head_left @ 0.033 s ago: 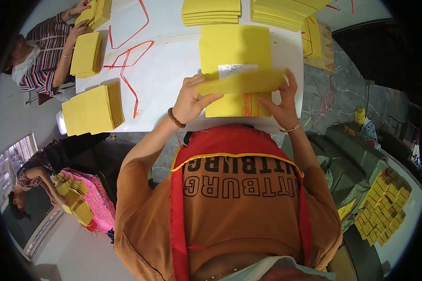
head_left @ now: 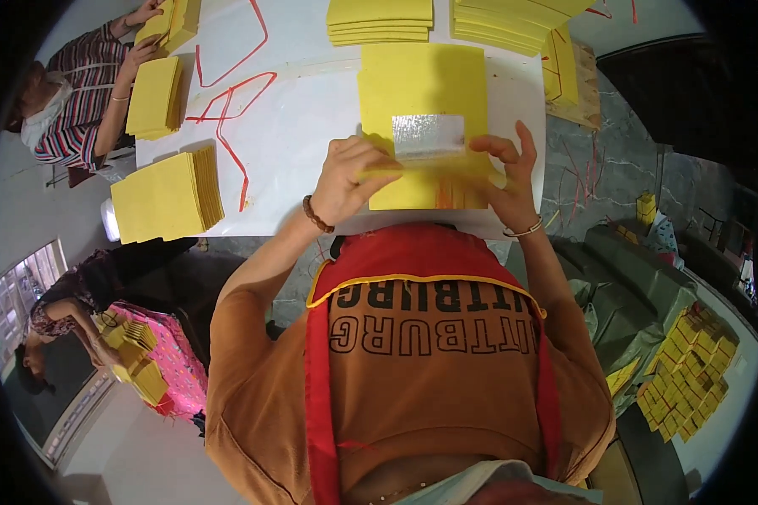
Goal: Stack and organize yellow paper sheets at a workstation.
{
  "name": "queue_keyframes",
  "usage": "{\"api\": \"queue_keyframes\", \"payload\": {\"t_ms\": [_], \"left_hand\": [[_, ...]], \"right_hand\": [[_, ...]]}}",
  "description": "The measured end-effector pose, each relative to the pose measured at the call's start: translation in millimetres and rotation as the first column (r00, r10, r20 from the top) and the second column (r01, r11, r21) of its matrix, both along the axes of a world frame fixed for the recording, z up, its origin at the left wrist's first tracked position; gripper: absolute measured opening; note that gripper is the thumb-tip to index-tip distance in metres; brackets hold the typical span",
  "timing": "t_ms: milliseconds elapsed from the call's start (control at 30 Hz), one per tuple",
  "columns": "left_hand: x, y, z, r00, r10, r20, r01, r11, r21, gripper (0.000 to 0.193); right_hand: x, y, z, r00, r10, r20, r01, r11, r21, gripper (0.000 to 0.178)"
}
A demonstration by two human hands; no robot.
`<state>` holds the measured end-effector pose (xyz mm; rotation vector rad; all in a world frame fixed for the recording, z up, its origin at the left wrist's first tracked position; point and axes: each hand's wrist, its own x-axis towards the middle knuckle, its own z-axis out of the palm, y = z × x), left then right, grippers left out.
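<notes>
A stack of yellow paper sheets (head_left: pixel 421 76) lies on the white table before me, with a silver foil rectangle (head_left: pixel 429 135) on its upper face. My left hand (head_left: pixel 349 178) is closed on the left end of a yellow paper sheet (head_left: pixel 434 167), which is raised over the stack's near half and blurred by motion. On the other side, my right hand (head_left: pixel 512 172) is by the sheet's right end, its fingers spread and curved. An orange-red patch (head_left: pixel 451 192) shows at the stack's near edge, partly behind the blur.
Yellow paper stacks (head_left: pixel 164 198) stand at the table's left edge, with more (head_left: pixel 379 21) at the far side. Red ties (head_left: pixel 227 126) lie on the white tabletop (head_left: pixel 312 101). A striped-sleeved person (head_left: pixel 84 101) handles yellow paper at far left; another person (head_left: pixel 67 316) works lower left.
The yellow sheet has swung to nearly edge-on and uncovered more of the silver foil. My right hand's fingers have spread and moved off its upper right corner.
</notes>
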<state>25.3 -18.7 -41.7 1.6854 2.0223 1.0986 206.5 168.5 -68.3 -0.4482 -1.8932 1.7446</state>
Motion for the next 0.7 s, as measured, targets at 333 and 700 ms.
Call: {"api": "queue_keyframes", "payload": {"t_ms": [333,700], "left_hand": [[-48,34,14,0.964,-0.225,0.143,0.23,0.973,-0.021,0.077],[-102,92,26,0.671,-0.159,0.724,0.042,0.983,0.177,0.037]], "right_hand": [[4,25,53,0.947,0.3,0.117,-0.316,0.799,0.511,0.02],[-2,37,79,0.98,0.181,-0.088,-0.111,0.852,0.512,0.071]]}}
